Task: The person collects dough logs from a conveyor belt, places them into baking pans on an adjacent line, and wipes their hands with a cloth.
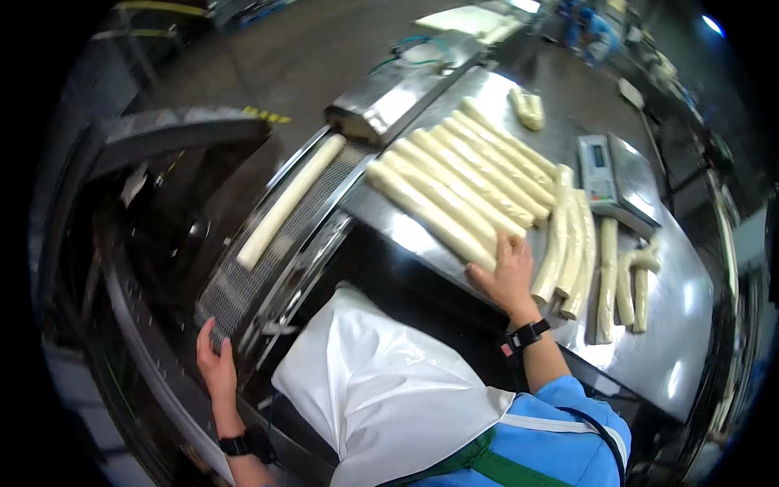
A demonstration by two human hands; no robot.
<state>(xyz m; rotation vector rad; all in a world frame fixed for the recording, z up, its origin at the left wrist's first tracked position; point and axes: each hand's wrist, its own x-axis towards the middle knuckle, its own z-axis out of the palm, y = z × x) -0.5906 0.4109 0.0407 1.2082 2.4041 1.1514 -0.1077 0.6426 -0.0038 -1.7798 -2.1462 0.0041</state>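
My right hand [511, 274] is at the near end of a row of pale, dough-like rolls [454, 183] on a steel table. Its thumb and fingers are around the end of the nearest roll [430, 215]. At the lower end of a mesh conveyor [223, 300], my left hand [216, 365] has its fingers apart and holds nothing. One more pale roll [290, 203] lies lengthwise on that belt, away from the left hand. Several shiny, curved rolls [572, 252] lie just right of my right hand.
A steel machine housing [406, 85] covers the conveyor's far end. On the steel table [669, 325] stand a digital scale [621, 178], short bent pieces [641, 260] and a small pale piece [529, 109] at the back. A dark curved metal frame [130, 316] flanks my left side. A person in blue [599, 36] is far off.
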